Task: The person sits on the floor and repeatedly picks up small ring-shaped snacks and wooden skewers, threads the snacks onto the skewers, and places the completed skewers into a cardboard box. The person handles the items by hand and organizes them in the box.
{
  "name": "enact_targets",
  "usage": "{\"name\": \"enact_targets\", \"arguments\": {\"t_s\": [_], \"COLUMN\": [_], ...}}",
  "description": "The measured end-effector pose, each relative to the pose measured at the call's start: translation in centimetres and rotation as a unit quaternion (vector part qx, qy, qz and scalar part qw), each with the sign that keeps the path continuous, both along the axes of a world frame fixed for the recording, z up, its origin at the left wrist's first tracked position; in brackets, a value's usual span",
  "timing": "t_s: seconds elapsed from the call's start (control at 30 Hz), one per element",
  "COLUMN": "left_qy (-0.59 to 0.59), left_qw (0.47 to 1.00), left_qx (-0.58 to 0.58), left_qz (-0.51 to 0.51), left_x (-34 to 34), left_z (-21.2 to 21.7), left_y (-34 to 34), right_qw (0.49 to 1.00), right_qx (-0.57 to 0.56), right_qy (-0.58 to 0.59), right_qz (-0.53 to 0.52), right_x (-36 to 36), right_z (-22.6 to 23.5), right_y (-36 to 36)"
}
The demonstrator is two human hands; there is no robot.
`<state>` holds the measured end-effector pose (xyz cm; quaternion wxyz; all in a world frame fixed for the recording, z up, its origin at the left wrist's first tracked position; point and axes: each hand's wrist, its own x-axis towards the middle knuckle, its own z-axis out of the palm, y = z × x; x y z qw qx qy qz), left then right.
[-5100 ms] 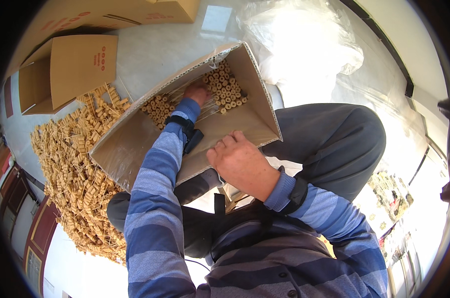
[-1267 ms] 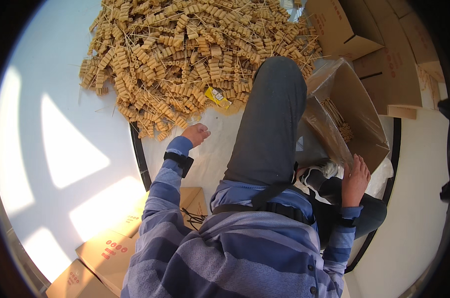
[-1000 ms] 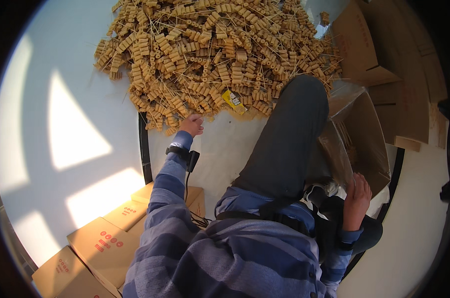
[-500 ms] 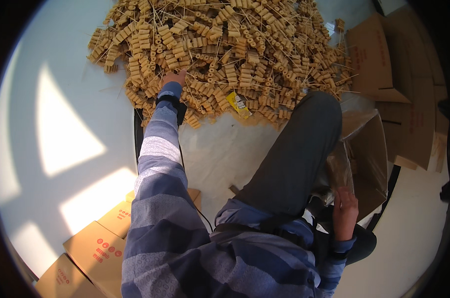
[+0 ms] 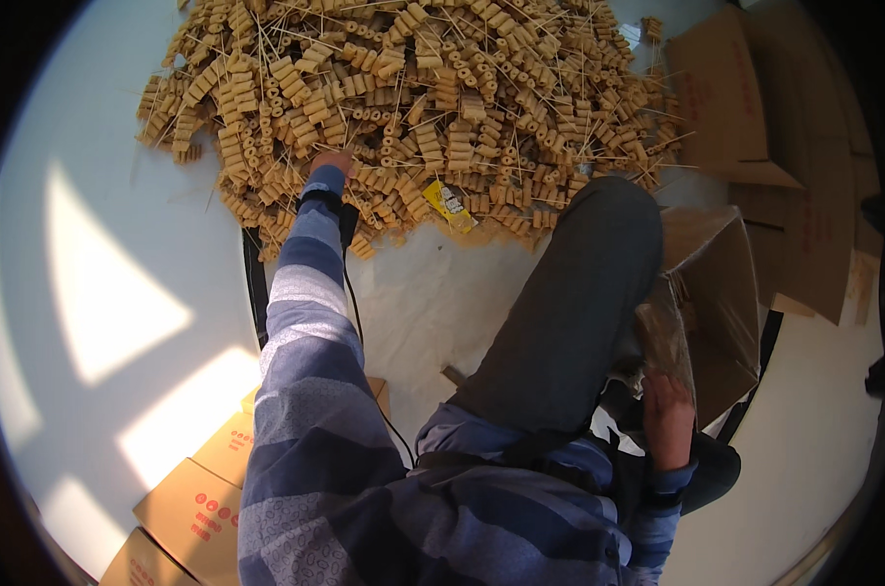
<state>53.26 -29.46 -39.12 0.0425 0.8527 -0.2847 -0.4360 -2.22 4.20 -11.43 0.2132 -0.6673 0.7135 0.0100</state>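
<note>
left hand (image 5: 331,162) reached deep into skewered bead pile (image 5: 442,107); fingers buried, grip unclear | right hand (image 5: 669,418) fingers curled, steadying open cardboard box (image 5: 720,322) beside knee

Packing workshop: bead-stick heap (image 5: 423,107), cardboard cartons (image 5: 755,107)

blue-grey striped sleeves, dark trousers — black wristband

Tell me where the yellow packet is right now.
In the head view the yellow packet lies at the near edge of the heap of tan bead strings, on the white floor, right of the left hand and beyond the raised knee.
</note>
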Motion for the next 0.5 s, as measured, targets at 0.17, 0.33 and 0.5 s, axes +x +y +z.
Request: {"name": "enact_targets", "arguments": {"t_s": [0.17,0.33,0.5], "left_qy": [0.138,0.297,0.393], "left_qw": [0.988,0.937,0.885], "left_qx": [-0.062,-0.148,-0.183], "left_qz": [0.041,0.111,0.171], "left_x": [-1.3,-3.7,-7.4], "left_z": [2.8,6.2,9.9], "left_y": [0.6,2.0,4.9], "right_qw": [1.000,0.999,0.999], "right_qx": [-0.003,-0.024,-0.039], "right_qy": [0.001,-0.021,-0.030], "right_qz": [-0.004,-0.014,-0.018], "right_x": [-0.2,-0.4,-0.7], "right_z": [0.5,0.7,1.1], "right_y": [0.0,0.2,0.8]}}
